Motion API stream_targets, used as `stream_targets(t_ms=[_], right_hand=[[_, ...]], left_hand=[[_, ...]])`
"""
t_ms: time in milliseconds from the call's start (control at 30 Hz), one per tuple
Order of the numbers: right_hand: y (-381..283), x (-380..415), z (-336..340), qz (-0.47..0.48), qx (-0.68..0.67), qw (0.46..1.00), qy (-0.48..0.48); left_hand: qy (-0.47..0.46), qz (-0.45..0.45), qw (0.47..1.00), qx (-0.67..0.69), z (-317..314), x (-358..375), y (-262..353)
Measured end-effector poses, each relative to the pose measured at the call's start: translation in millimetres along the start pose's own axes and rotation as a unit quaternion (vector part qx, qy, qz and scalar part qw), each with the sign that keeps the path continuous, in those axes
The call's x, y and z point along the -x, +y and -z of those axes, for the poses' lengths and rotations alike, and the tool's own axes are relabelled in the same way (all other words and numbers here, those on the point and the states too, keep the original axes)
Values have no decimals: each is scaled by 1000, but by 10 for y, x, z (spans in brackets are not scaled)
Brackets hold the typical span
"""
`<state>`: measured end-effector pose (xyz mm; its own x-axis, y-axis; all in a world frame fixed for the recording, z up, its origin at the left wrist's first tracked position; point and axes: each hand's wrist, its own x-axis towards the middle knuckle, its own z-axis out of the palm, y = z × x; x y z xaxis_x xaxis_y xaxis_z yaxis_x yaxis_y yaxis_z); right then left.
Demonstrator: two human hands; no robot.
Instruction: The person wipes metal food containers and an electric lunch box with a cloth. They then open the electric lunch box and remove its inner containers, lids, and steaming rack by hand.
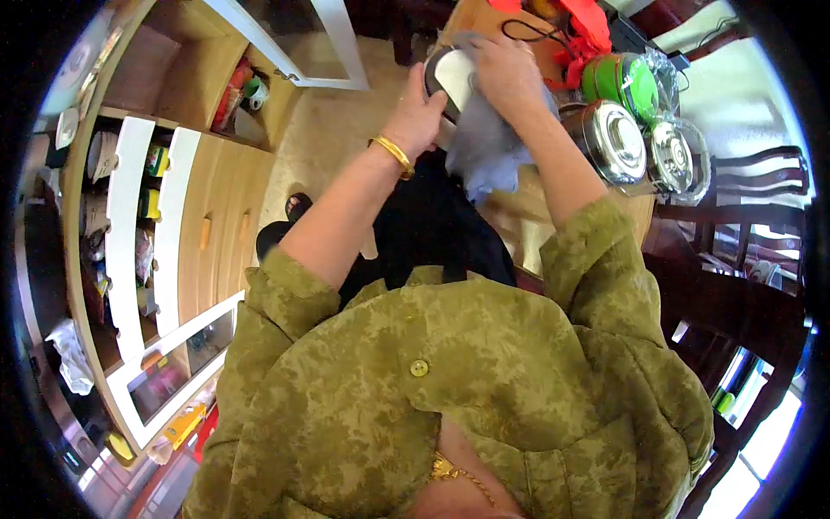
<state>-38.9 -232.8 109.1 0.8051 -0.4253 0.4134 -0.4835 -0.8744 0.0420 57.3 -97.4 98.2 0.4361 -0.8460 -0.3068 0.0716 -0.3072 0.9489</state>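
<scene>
- At the far left, a crumpled plastic bag (73, 356) lies by the wooden cabinet (212, 216), whose white-edged drawers (131, 233) stand partly open and hold packets.
- Above the drawers, a glass-paned door (333, 43) stands open.
- The left hand (413, 121), a gold bangle (394, 156) at its wrist, has its fingers and thumb clamped on the near left edge of a round thing (451, 80), white with a dark rim.
- The round thing is held up between the two hands, beside the table; what exactly it is, I cannot tell.
- A grey cloth (475, 137) touches its right side and hangs down below it.
- The right hand (510, 76) has its fingers curled together on the cloth, close against the round thing.
- Right of the hands, the wooden table (641, 213) bears a red bag (590, 30), a large steel pot (616, 143), a green pot (638, 86) and a small steel pot (671, 156) with clear plastic around it.
- At the far right stand dark wooden chairs (743, 183).
</scene>
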Motion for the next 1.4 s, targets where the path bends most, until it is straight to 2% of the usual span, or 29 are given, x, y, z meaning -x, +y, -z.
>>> stream_targets(t_ms=[33,100,167,233,267,300,367,433,500,533,700,733,767,833,867,900,933,967,1000,1100,1133,1200,1267,1300,1333,1367,1400], right_hand=[[153,79,-30,-32,31,999,-11],[283,322,125,-108,45,988,-100],[382,597,177,-301,-131,937,-122],[500,800,462,-335,-225,904,-138],[533,846,651,-364,-295,879,-84],[537,846,887,-392,-361,846,-29],[357,573,1600,-458,-567,680,73],[349,298,1940,-436,-631,606,209],[472,45,2144,-404,-639,592,279],[479,-32,2202,-401,-640,593,279],[343,-353,2306,-158,-723,589,324],[288,-356,2262,-144,-718,601,320],[219,-325,2153,-168,-685,637,313],[65,-175,1760,-260,-557,748,250],[26,-106,1525,-281,-480,813,172],[71,-57,1267,-204,-399,890,78],[189,-23,1039,-128,-409,900,-81],[191,77,776,-97,-293,945,-107],[115,127,626,-111,-275,948,-117],[-220,311,361,-104,-213,971,18],[-322,354,390,-105,-213,971,15],[-471,402,450,-57,-121,991,31],[-423,355,375,-31,-137,990,31],[-381,313,326,-5,-149,988,34],[-336,230,279,26,-167,984,58],[-297,155,248,22,-166,984,56],[-259,84,220,31,-162,985,48]], left_hand=[[6,-13,1000,-20,4,-27,-9],[9,-15,1000,-14,6,-32,6],[16,-22,1000,-8,18,-21,1],[17,-25,1000,-6,33,-7,15],[-25,4,1000,7,59,8,50],[-68,33,997,19,71,21,55],[-63,24,998,12,63,27,55],[-66,43,997,15,64,66,117],[-58,33,998,16,59,46,68],[-54,32,998,18,62,37,57],[-63,51,995,50,82,84,71],[-59,38,997,39,77,72,47],[-56,25,998,27,78,56,27],[-53,23,998,23,83,33,-4],[-53,21,998,16,76,17,-25],[-55,24,998,16,63,-11,-62],[-33,17,999,7,55,-52,-100],[-11,10,1000,-3,53,-80,-120],[-12,12,1000,-4,55,-69,-106],[-10,-3,1000,-11,49,-33,-102],[-10,-7,1000,-1,49,-53,-124],[-7,-11,1000,8,62,-98,-167],[-34,-55,998,-10,69,-74,-187],[-35,-52,998,-10,71,-69,-189],[-34,-14,999,24,72,3,-64],[-36,26,997,58,56,51,1],[-40,28,997,56,35,62,-5]])
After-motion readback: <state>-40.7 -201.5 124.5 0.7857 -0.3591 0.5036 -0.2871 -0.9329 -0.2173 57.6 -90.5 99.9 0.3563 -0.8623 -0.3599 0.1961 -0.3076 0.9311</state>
